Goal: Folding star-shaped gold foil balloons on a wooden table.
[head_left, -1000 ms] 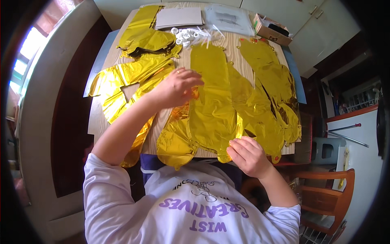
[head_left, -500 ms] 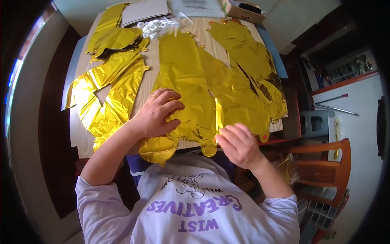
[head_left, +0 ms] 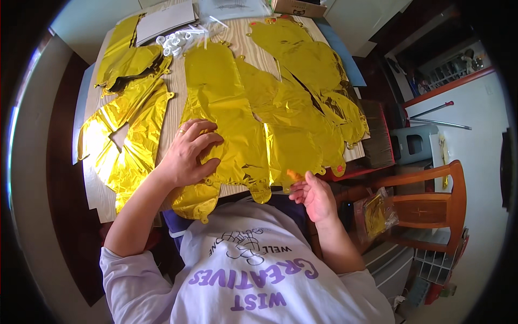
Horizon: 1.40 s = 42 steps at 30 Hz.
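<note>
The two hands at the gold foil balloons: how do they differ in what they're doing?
The left hand lies palm-down, fingers spread, flat on a gold foil balloon on the wooden table; the right hand sits at the table's near edge, fingers curled, pinching another foil balloon's tail. The left wears a ring; none shows on the right. Both are bare.

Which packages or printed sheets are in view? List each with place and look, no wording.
Cardboard box: far table edge, brown, rectangular.
Clear plastic bag: left of the box, flat, printed sheet inside.
Grey sheet: far left, flat rectangle.
Clear packet: on the wooden chair, gold foil inside.
</note>
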Available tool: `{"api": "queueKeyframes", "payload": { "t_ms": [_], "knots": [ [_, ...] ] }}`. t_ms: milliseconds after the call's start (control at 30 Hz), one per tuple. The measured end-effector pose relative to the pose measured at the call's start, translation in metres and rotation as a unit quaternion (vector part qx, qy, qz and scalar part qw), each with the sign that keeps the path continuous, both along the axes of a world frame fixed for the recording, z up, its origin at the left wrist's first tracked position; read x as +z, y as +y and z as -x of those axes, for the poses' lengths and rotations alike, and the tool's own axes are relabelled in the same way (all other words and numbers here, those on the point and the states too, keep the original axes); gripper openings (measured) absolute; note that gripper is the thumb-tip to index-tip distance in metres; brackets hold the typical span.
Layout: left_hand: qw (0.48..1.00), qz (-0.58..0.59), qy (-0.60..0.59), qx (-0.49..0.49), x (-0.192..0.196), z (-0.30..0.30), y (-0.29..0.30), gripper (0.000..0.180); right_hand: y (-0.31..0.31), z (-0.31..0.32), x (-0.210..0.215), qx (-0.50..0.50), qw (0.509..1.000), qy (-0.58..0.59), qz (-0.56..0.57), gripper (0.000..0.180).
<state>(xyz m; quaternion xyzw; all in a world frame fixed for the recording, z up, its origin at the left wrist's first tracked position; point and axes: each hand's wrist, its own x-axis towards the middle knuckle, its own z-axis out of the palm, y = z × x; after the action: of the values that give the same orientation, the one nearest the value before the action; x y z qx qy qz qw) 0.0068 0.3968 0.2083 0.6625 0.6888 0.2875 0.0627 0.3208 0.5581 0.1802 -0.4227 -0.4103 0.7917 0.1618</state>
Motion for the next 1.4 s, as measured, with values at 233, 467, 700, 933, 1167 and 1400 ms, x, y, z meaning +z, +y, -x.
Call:
{"api": "queueKeyframes", "payload": {
  "t_ms": [233, 467, 700, 933, 1167, 1400],
  "knots": [
    [0.999, 0.006, 0.048, 0.000, 0.003, -0.002, 0.000, 0.047, -0.011, 0.015, 0.017, -0.013, 0.982, -0.083, -0.168, 0.034],
    [0.996, -0.020, 0.091, -0.011, 0.022, -0.010, 0.006, 0.037, -0.009, 0.026, 0.018, -0.014, 0.945, -0.103, -0.311, 0.022],
    [0.993, -0.077, 0.066, -0.053, 0.007, -0.012, 0.031, 0.032, -0.003, 0.026, 0.022, -0.015, 0.935, -0.101, -0.339, 0.017],
    [0.995, -0.052, 0.007, -0.085, -0.011, -0.012, 0.034, 0.041, 0.007, 0.023, 0.023, 0.010, 0.924, -0.136, -0.358, 0.016],
    [0.997, -0.020, 0.029, -0.062, -0.004, -0.018, 0.034, 0.044, -0.023, 0.045, 0.053, -0.012, 0.810, -0.068, -0.582, 0.008],
    [0.994, -0.028, 0.084, -0.065, -0.016, -0.014, 0.033, 0.052, -0.033, 0.070, 0.045, 0.067, 0.667, -0.044, -0.741, 0.023]
  ]
}}
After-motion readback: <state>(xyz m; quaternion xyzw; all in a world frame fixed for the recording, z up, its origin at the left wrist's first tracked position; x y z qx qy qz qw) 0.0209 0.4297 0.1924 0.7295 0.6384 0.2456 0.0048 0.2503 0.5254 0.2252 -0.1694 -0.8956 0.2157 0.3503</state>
